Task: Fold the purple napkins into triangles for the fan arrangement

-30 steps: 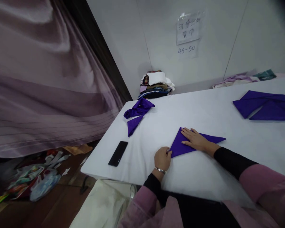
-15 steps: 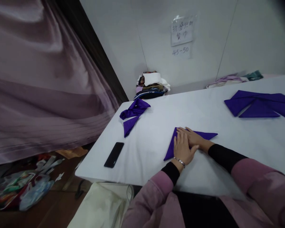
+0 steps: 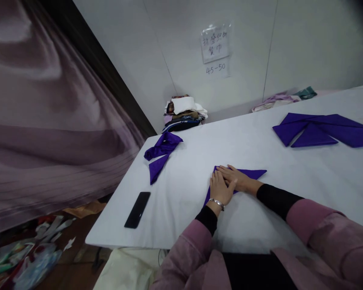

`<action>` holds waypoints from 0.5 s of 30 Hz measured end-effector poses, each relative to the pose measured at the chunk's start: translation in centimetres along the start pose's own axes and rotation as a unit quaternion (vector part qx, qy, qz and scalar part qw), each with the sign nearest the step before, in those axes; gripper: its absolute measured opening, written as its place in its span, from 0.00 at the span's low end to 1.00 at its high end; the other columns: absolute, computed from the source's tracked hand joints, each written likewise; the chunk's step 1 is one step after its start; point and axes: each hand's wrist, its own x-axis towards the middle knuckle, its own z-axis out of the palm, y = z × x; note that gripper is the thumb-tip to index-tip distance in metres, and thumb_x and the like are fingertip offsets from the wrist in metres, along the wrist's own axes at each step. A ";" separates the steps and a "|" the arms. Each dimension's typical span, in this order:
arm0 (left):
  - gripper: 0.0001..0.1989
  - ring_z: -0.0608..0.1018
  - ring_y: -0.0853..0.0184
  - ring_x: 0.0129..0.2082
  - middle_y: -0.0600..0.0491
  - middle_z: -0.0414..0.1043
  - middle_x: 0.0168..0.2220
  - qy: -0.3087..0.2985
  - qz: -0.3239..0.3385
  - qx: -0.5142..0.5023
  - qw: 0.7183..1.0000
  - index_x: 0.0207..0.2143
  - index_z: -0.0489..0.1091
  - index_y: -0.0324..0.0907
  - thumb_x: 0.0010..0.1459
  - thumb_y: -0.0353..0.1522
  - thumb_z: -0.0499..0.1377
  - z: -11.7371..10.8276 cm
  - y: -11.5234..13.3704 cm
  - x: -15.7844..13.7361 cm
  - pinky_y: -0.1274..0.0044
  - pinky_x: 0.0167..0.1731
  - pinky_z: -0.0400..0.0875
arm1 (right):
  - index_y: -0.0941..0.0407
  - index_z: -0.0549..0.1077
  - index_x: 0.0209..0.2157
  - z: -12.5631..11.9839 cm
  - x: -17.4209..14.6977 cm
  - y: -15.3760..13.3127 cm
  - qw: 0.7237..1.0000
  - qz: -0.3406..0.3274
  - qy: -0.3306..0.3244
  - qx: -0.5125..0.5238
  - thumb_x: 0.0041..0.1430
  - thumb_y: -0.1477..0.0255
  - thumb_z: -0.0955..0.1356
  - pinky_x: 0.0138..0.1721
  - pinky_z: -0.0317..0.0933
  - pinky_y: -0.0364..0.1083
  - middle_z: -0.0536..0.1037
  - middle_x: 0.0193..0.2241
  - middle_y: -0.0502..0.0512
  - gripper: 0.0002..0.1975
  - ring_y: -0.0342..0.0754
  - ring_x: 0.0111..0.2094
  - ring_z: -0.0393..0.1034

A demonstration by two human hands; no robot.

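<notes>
A folded purple napkin [image 3: 254,173] lies on the white-covered table [image 3: 187,209], one point reaching right and another toward me. My left hand [image 3: 221,190], with a silver bracelet at its wrist, rests flat on the napkin's left part, fingers stretched away from me. Beside it and partly overlapping, my right hand [image 3: 237,178] presses on the napkin from the right with its fingers extended. Both hands cover the middle of the cloth, so the folds there are hidden.
A rolled and twisted purple napkin [image 3: 163,151] lies at the left, above a black phone [image 3: 137,210]. Another folded purple napkin [image 3: 320,129] is at the right. Stacked cloths [image 3: 184,114] stand by the wall, under a paper sign [image 3: 215,46]. A pink curtain [image 3: 48,121] hangs at left.
The view has shifted, so the table's contents appear further left. My left hand has slid slightly toward me along the napkin's left edge, covering more of it; my right hand stays on the cloth.
</notes>
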 end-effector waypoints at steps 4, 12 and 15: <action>0.41 0.41 0.60 0.66 0.43 0.38 0.67 0.022 0.034 -0.014 0.999 0.64 0.42 0.33 0.59 0.53 0.40 -0.4 0.3 1.4 0.67 0.63 0.39 | 0.51 0.50 0.64 0.0 -0.1 -0.1 0.999 0.014 0.011 0.032 0.62 0.63 0.61 0.61 0.37 0.61 0.54 0.63 0.59 0.30 0.56 0.64 0.43; 0.36 0.47 0.61 0.65 0.43 0.46 0.65 0.058 0.024 -0.028 0.998 0.64 0.42 0.33 0.63 0.48 0.39 1.2 -1.2 2.4 0.68 0.62 0.44 | 0.54 0.43 0.65 0.1 0.6 0.6 0.987 0.053 0.056 0.144 0.61 0.63 0.58 0.63 0.36 0.58 0.53 0.64 0.59 0.34 0.52 0.63 0.46; 0.29 0.49 0.61 0.65 0.44 0.50 0.64 0.049 0.020 0.004 0.999 0.63 0.49 0.36 0.65 0.42 0.36 1.3 -1.3 2.6 0.67 0.62 0.47 | 0.55 0.44 0.65 -0.1 0.4 1.2 0.967 0.092 0.097 0.216 0.61 0.64 0.57 0.63 0.39 0.58 0.51 0.64 0.57 0.33 0.52 0.64 0.43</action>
